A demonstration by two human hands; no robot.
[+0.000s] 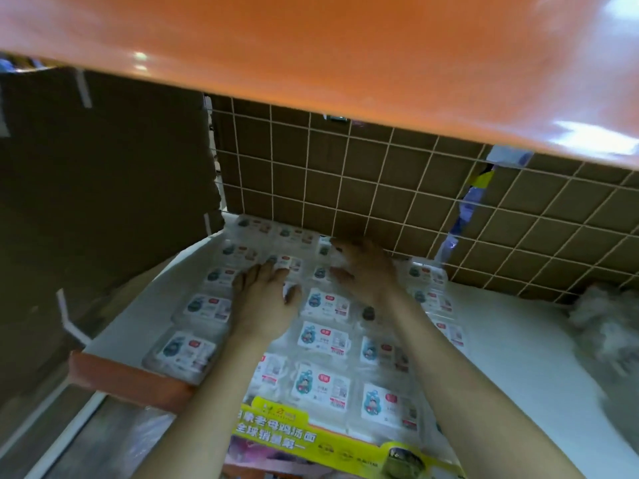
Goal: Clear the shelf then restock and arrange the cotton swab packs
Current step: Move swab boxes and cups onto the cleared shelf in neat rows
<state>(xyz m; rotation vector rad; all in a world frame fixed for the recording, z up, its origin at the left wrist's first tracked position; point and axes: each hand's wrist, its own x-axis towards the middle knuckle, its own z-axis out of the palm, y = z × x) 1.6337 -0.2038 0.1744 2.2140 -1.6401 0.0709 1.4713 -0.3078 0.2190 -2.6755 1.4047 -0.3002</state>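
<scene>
The cotton swab packs (323,335) lie flat in rows on the white shelf (511,344), filling its left and middle part from the front edge back to the wire grid back panel (380,174); each clear pack shows a white label with a blue figure and a red mark. The left hand (264,295) rests palm down on the packs in the middle rows, fingers straight and spread, holding nothing. The right hand (363,267) reaches to the rearmost packs by the grid, its fingers bent over a pack, though blur hides whether it grips. A brown cardboard box (103,188) stands at the left of the shelf. An orange shelf (311,57) hangs overhead. A yellow-green sign (311,433) runs along the front edge, and a blurred pale bundle (601,323) sits at the right.
</scene>
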